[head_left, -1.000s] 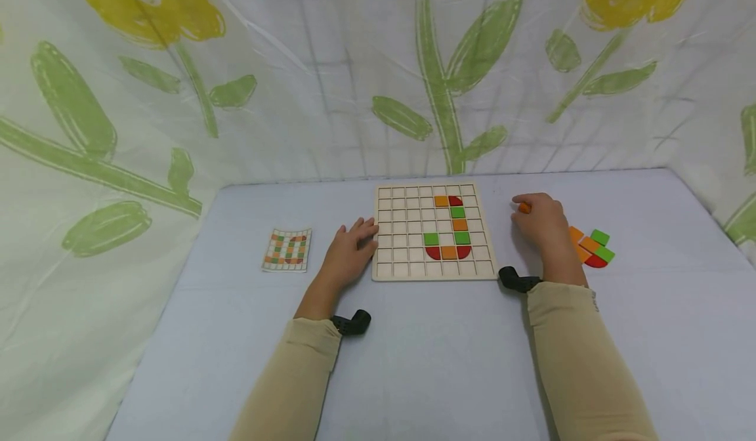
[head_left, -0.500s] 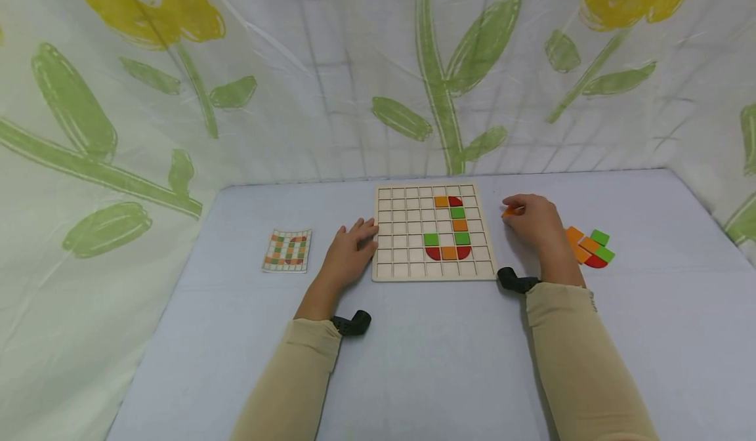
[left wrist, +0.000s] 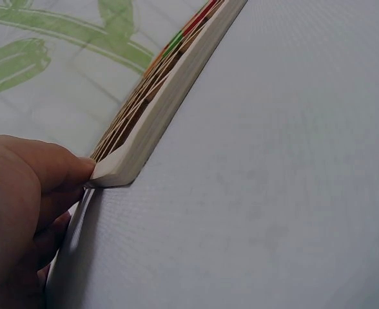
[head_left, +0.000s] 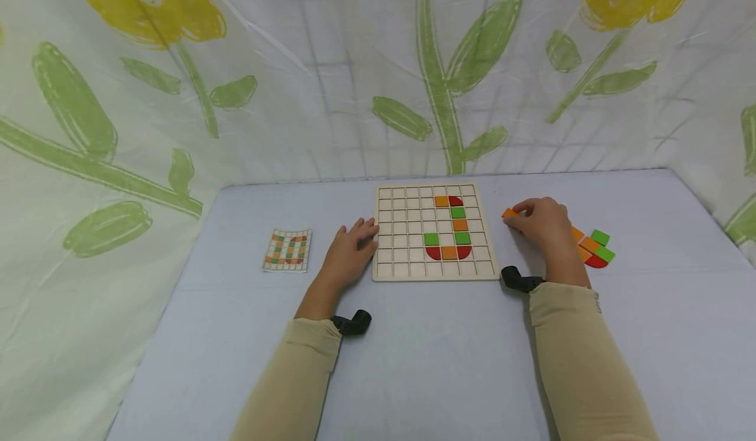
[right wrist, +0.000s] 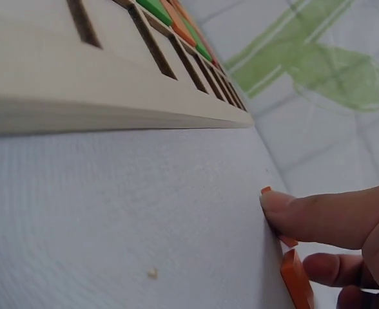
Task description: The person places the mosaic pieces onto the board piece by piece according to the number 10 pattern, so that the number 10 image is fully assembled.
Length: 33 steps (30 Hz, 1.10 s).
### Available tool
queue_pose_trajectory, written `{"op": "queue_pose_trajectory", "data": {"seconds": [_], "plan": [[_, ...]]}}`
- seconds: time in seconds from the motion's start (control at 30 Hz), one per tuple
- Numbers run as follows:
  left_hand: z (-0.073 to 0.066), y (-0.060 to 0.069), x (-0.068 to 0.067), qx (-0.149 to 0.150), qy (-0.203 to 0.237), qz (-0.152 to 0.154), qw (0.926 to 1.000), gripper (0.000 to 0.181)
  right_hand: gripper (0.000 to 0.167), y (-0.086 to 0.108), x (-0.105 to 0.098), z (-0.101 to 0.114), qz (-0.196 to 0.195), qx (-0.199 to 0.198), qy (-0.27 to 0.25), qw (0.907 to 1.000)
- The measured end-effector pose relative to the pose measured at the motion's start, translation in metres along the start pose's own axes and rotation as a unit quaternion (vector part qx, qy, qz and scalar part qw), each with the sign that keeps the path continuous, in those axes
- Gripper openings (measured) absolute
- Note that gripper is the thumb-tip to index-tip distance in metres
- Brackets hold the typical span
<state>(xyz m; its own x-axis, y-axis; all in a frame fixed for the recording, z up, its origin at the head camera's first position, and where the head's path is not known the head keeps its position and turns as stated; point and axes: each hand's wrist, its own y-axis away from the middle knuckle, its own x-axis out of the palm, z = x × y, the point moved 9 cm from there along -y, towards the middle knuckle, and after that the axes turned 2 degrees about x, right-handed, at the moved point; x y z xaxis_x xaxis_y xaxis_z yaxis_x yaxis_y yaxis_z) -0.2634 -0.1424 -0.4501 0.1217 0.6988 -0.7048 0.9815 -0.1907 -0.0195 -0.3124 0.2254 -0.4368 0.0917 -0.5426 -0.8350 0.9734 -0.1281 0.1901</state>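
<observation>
A wooden grid board (head_left: pixel 407 270) lies on the table, with orange, green and red tiles in some squares of its right half. My left hand (head_left: pixel 348 252) rests at the board's left edge, fingers loosely spread. Its thumb touches the board's side (left wrist: pixel 122 166) in the left wrist view. To the right of the board, my right hand (head_left: pixel 542 226) pinches an orange square tile (head_left: pixel 510 213) low over the table. The thumb hides most of that tile in the right wrist view, where another orange tile (right wrist: pixel 297 281) shows beside the fingers.
Loose orange, green and red tiles (head_left: pixel 600 237) lie behind my right wrist, partly hidden by it. A small pattern card (head_left: pixel 287 251) with a coloured grid lies left of my left hand. A flower-printed curtain (head_left: pixel 331 86) hangs behind the table.
My right hand moved left with the orange tile, then shifted slightly back right; more of the tile's face now shows. The left hand and the board have stayed put.
</observation>
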Motion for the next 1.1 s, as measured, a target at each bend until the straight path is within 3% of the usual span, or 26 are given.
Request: {"op": "queue_pose_trajectory", "data": {"seconds": [0.27,0.47,0.7,1.1], "plan": [[0.000,0.000,0.000,0.005,0.004,0.000,1.0000,0.041,0.043,0.000,0.004,0.017,-0.001,-0.026,-0.023,0.9994],[-0.001,0.000,-0.001,0.000,0.009,-0.005,0.9999,0.041,0.043,0.011,0.026,0.070,0.046,-0.102,-0.039,0.9930],[-0.003,0.000,0.000,0.000,0.007,-0.001,1.0000,0.041,0.038,0.030,0.062,0.125,0.089,-0.200,-0.015,0.9755],[0.001,-0.001,0.001,0.000,-0.003,-0.003,1.0000,0.041,0.033,0.034,0.079,0.135,0.089,-0.202,0.021,0.9752]]}}
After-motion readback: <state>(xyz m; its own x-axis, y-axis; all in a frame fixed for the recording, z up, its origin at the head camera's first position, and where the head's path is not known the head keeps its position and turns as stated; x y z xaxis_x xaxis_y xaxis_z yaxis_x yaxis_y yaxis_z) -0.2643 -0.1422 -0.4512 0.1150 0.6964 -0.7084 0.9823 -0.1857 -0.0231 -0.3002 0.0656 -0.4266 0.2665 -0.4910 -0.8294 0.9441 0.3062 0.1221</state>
